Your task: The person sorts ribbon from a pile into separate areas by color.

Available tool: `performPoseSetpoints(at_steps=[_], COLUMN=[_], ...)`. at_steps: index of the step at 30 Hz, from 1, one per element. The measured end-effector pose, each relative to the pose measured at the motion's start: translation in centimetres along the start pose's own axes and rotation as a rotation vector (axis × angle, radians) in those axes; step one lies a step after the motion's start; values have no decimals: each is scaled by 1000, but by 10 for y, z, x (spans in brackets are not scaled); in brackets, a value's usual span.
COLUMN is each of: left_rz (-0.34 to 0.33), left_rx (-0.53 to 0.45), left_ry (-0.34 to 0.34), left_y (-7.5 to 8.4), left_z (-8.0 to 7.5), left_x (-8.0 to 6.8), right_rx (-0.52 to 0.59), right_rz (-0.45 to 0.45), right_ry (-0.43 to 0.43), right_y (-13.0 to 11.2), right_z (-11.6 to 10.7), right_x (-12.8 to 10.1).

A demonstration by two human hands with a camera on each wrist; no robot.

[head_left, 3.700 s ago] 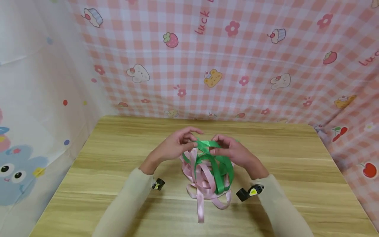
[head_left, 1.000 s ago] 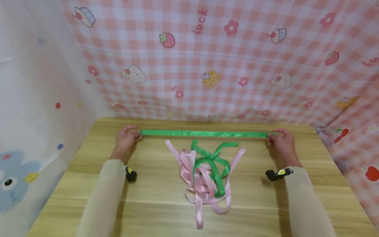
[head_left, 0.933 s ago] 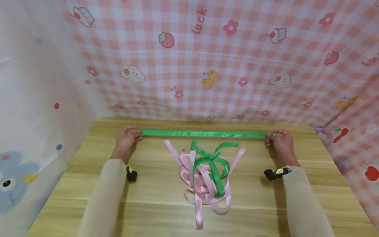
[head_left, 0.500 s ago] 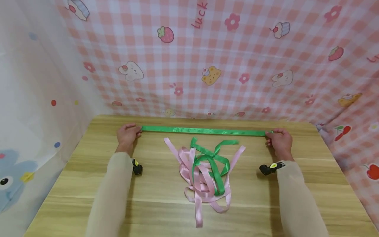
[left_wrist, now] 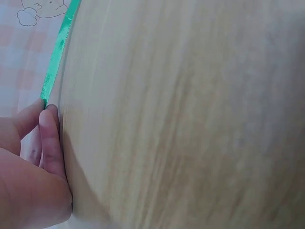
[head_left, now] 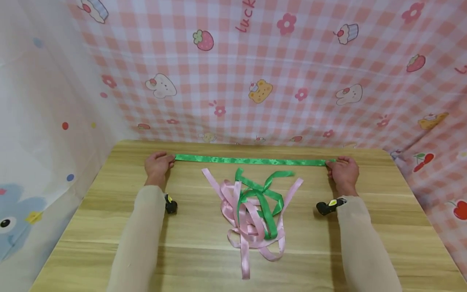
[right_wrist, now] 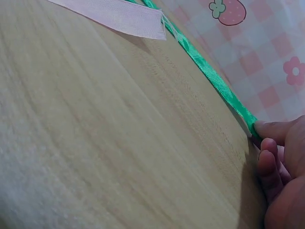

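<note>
The green ribbon (head_left: 250, 161) is pinched at each end by the left hand (head_left: 158, 164) and right hand (head_left: 343, 172), each grip holding it, and should be kept flat and straight on the surface (head_left: 365, 227), beyond the ribbon pile (head_left: 253, 213).

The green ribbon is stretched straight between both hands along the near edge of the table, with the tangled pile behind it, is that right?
Not quite: the green ribbon runs along the table's far edge, the tangled pile nearer. The left hand and right hand pinch its ends, per the head view.
</note>
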State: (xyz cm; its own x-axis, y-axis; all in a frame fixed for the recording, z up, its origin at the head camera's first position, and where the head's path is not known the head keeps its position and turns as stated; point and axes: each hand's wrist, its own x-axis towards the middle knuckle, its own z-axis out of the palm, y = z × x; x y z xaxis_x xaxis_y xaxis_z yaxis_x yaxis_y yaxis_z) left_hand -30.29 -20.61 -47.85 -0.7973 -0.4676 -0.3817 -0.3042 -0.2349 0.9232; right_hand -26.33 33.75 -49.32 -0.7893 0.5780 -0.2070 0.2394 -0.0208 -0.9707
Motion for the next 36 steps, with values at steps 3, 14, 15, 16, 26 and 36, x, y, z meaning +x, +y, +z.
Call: performPoseSetpoints(at_steps=[3,14,15,16,26,36], left_rz=[0,42,91,138,561,614], left_rx=[-1,-124,-50,35,592,812], left_ry=[-10,-199,-215,-242,-857,-1115], left_y=[0,-4,-4,-5,-19,-46], left_z=[-2,-16,-15,-13,67,116], left_x=[0,-8,-12,-17,-109,-146], right_rx=[-6,-236,-300,-366,-539,-824], right_rz=[-6,-158,-209,-274,-702,-947], right_ry=[1,-44,-74,-111,-790,-1002], right_y=[0,-6,-8,-9,-18,-12], right_z=[-1,-9,-7,-3,72,93], right_x=[0,-20,-26,-33,-106,-122])
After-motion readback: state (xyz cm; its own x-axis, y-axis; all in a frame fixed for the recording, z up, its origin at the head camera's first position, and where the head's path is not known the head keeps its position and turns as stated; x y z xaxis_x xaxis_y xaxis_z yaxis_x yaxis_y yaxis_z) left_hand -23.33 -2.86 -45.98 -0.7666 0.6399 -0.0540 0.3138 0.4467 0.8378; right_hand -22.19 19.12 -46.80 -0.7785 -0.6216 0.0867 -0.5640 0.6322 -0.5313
